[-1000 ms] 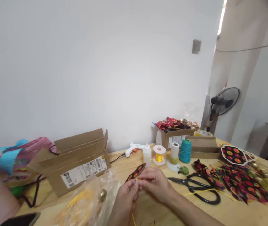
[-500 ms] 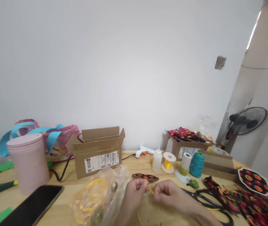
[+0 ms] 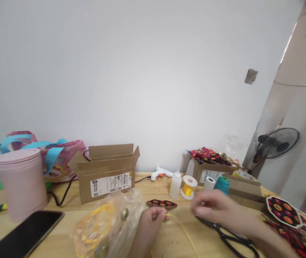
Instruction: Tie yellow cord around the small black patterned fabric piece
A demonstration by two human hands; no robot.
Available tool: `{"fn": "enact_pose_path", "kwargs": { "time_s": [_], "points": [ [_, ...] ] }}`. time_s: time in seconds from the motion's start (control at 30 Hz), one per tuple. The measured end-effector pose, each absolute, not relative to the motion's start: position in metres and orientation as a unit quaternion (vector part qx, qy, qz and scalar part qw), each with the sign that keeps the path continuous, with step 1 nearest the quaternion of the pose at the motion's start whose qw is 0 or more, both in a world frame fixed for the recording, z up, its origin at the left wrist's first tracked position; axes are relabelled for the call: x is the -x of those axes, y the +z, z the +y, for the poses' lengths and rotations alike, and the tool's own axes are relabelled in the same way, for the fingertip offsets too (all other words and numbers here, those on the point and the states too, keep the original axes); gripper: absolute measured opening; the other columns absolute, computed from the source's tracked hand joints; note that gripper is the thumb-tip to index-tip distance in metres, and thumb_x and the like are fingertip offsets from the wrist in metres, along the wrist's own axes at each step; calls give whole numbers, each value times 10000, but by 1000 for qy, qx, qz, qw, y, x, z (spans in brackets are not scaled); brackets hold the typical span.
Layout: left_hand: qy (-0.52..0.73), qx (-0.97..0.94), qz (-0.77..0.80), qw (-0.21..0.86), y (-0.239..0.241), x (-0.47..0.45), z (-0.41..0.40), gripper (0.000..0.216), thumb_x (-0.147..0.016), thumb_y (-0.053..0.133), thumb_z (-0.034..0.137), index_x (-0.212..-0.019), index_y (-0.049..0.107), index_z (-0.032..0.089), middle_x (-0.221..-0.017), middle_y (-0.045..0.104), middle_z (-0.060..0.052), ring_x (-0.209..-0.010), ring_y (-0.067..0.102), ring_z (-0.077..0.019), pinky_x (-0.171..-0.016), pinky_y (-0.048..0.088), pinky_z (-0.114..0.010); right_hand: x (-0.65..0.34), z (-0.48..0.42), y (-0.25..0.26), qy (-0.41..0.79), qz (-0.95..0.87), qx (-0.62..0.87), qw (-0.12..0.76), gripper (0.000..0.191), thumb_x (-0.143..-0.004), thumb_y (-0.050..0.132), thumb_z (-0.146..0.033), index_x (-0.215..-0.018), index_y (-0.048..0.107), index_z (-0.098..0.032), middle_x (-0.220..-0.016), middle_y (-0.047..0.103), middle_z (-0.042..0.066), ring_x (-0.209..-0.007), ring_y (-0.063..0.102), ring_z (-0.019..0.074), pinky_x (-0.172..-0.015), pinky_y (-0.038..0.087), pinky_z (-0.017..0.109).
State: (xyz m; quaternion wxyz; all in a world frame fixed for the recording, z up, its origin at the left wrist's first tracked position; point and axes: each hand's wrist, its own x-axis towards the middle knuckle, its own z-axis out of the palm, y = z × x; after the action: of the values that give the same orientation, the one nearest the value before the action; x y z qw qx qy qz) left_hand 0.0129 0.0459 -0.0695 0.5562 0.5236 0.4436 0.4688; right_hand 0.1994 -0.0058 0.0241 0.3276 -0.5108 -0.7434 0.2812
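Between the thumb and fingers of my left hand (image 3: 153, 224) a thin yellow cord (image 3: 184, 231) is pinched, with a small bit standing up above the fingertips. The cord's long end runs loose across the table to the lower right. My right hand (image 3: 214, 208) is off the cord, its fingers loosely bent and apart, and nothing shows in them. It hovers over the black-handled scissors (image 3: 229, 238), hiding part of them. Just beyond my left fingertips lies a flat, pointed patterned fabric piece (image 3: 162, 203), dark with red and orange spots.
Left of my hands lies a clear plastic bag (image 3: 96, 229) with yellow cord and brass-coloured bells. A phone (image 3: 29, 233), pink canister (image 3: 20, 184) and cardboard box (image 3: 109, 175) stand further left. Behind are a glue gun (image 3: 160, 173), squeeze bottle (image 3: 175, 185) and yellow spool (image 3: 188, 187).
My right hand has let go of the cord and moved right, over the scissors. The cord now trails freely from my left hand. The view has shifted slightly to the right.
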Motion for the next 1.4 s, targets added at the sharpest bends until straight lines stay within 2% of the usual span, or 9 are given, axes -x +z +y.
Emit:
{"fn": "enact_pose_path", "kwargs": {
  "time_s": [0.1, 0.2, 0.27, 0.4, 0.5, 0.63, 0.77, 0.93, 1.4],
  "points": [
    [464, -529, 427, 568, -69, -10, 46, 269, -600, 584, 378, -635, 611, 113, -565, 643, -24, -594, 574, -176, -596, 395, -268, -165, 32, -14, 257, -740, 560, 270, 192, -649, 583, -351, -628, 585, -160, -581, 560, -8, -550, 486, 120, -463, 330, 195],
    [461, -544, 417, 564, -69, -9, 46, 251, -638, 556, 353, -657, 612, 109, -579, 636, -29, -630, 574, -179, -613, 401, -267, -148, 46, -50, 396, -698, 540, 252, 210, -703, 493, -359, -670, 538, -157, -507, 510, -32, -416, 414, 80, -393, 277, 176],
    [458, -555, 429, 546, -69, -9, 46, 233, -652, 543, 333, -654, 606, 108, -600, 631, -35, -646, 568, -177, -633, 400, -269, -148, 47, -64, 431, -685, 517, 280, 216, -737, 437, -335, -677, 532, -151, -497, 487, -37, -404, 384, 71, -395, 271, 172],
    [424, -570, 481, 514, -70, -9, 46, 212, -656, 534, 309, -674, 603, 109, -615, 614, -29, -619, 542, -165, -590, 384, -258, -156, 46, -71, 319, -694, 537, 357, 209, -717, 445, -260, -617, 585, -143, -521, 503, -17, -491, 407, 90, -446, 284, 179],
    [385, -558, 514, 525, -70, -8, 46, 222, -655, 531, 318, -690, 617, 116, -621, 624, -27, -614, 539, -163, -568, 372, -252, -157, 45, -70, 280, -684, 574, 353, 191, -679, 471, -227, -593, 627, -158, -489, 506, -23, -453, 387, 86, -419, 256, 181],
    [358, -544, 520, 553, -66, -7, 46, 224, -625, 559, 320, -674, 650, 122, -612, 654, -30, -601, 548, -166, -561, 367, -247, -156, 47, -72, 294, -669, 592, 340, 189, -653, 511, -254, -565, 657, -173, -414, 453, -35, -394, 319, 72, -373, 190, 183],
    [350, -546, 519, 557, -63, -7, 46, 230, -624, 569, 316, -699, 680, 129, -571, 662, -20, -564, 543, -158, -533, 353, -236, -158, 49, -75, 326, -660, 579, 351, 206, -670, 509, -287, -604, 676, -186, -466, 526, -21, -424, 389, 88, -382, 222, 183],
    [365, -525, 487, 595, -62, -6, 47, 201, -641, 561, 301, -707, 688, 159, -550, 662, 6, -538, 534, -139, -511, 346, -219, -158, 48, -68, 324, -659, 556, 389, 227, -704, 480, -288, -624, 662, -178, -563, 597, -8, -545, 500, 126, -460, 325, 187],
    [422, -471, 548, 547, -61, -9, 47, 196, -505, 653, 315, -577, 677, 135, -479, 646, -10, -481, 546, -146, -494, 380, -231, -154, 46, -63, 299, -648, 584, 386, 176, -628, 457, -164, -569, 621, -146, -557, 596, -3, -534, 509, 116, -470, 354, 175]
  ]
}}
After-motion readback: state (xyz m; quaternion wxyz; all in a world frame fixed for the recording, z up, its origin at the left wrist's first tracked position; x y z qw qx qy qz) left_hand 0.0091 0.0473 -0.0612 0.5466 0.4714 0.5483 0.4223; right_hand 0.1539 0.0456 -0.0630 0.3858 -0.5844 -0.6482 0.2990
